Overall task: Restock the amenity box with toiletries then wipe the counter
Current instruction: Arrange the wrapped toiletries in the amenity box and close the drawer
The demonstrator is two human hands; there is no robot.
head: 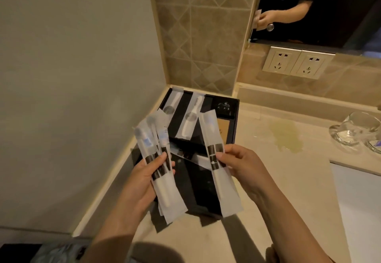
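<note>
A black amenity box point(236, 122) sits in the corner of the beige counter point(288, 180). Two wrapped white toiletry packets point(189, 118) lie across its far part, and a brown card point(223, 127) rests at its right side. My left hand point(144, 176) grips a fan of several wrapped toothbrush packets point(162, 180) above the box's near left edge. My right hand point(241, 163) pinches a single wrapped toothbrush packet point(216, 159) by its black-printed middle, held upright over the box.
A yellowish spill point(288, 136) marks the counter right of the box. Clear glasses point(356, 132) stand at the far right, by the white basin edge point(358, 200). Two wall sockets point(296, 62) sit under the mirror point(319, 8). Walls close in on the left and behind.
</note>
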